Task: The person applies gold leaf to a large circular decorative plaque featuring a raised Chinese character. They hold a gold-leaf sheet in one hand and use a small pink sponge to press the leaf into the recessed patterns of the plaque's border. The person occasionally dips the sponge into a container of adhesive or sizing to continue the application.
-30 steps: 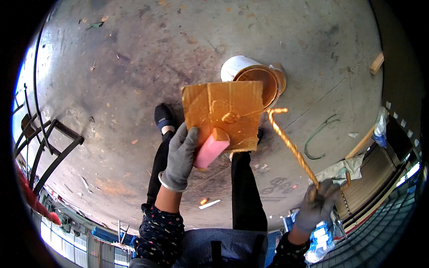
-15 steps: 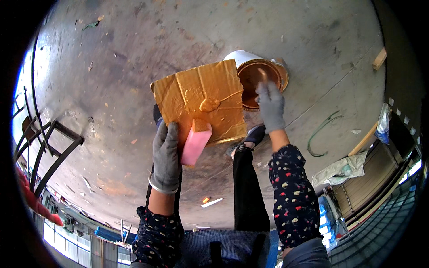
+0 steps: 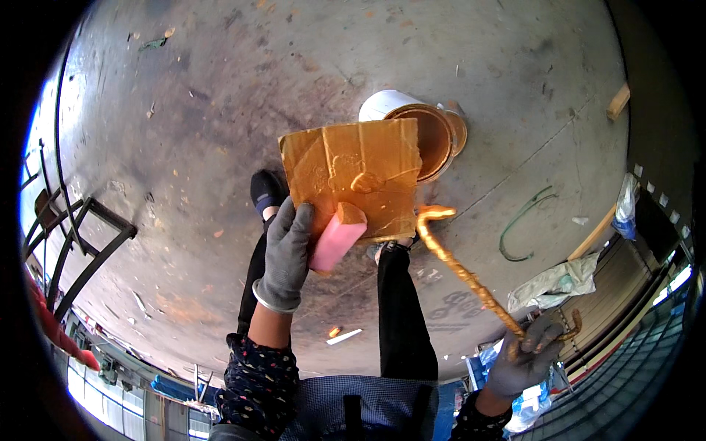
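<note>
My left hand (image 3: 287,253), in a grey glove, grips the lower left edge of a gold-smeared cardboard piece (image 3: 309,158). A pink sponge block (image 3: 337,244) with a gold-stained end lies on the cardboard's lower part, beside my fingers. A small pool of gold paint (image 3: 365,182) sits near the middle of the board. At the lower right, my gloved right hand (image 3: 526,354) is closed round a gold-coated bent rod (image 3: 467,275). One hooked end of the rod points up toward the paint bucket (image 3: 450,140); the other curls beyond my fingers. The board covers part of the bucket.
Black metal frames (image 3: 92,239) stand at the left. Right of the bucket lie a green cord (image 3: 507,239) and a pale sack (image 3: 555,283). A wooden block (image 3: 618,101) rests by the far right edge. My shoe (image 3: 266,187) shows left of the board.
My right hand has moved from the bucket's mouth to the lower right and now holds the gold-coated rod. The cardboard and sponge have shifted slightly right and nearer me.
</note>
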Demonstrator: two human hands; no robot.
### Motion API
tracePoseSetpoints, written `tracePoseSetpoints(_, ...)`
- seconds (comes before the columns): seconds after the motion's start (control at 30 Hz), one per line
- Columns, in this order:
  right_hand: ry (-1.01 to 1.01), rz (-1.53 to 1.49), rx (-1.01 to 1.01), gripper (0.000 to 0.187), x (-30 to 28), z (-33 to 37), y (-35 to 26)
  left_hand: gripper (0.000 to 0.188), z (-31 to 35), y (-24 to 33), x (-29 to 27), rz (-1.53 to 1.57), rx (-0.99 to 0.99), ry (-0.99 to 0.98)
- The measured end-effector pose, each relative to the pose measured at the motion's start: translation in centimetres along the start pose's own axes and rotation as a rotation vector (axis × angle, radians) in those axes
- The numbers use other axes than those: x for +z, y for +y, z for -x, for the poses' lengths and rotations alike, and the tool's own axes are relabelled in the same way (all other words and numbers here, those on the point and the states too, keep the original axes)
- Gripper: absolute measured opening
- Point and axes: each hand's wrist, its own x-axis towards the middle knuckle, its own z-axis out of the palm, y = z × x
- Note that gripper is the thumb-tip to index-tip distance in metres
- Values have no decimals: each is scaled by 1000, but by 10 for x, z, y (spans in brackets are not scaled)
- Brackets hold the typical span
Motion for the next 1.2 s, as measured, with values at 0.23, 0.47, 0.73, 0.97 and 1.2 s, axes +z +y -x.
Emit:
tracePoseSetpoints(0.23, -194, -132, -4, 26, 29, 3, 10, 41, 5, 4, 3, 58, -18, -74)
tracePoseSetpoints(0.47, 301, 72, -41, 23, 18, 14, 6, 40, 9, 6, -1, 53, -41, -97)
tracePoseSetpoints(0.73, -43, 123, 252, 31, 57, -93, 137, 41, 19, 3, -11, 105, 4, 6)
tracePoseSetpoints(0.97, -22, 15, 390, 31, 85, -136, 236, 40, 20, 7, -17, 125, 98, 6)
tracePoseSetpoints(1.2, -210, 642, -37, 19, 25, -64, 104, 45, 86, 66, -14, 228, 220, 85)
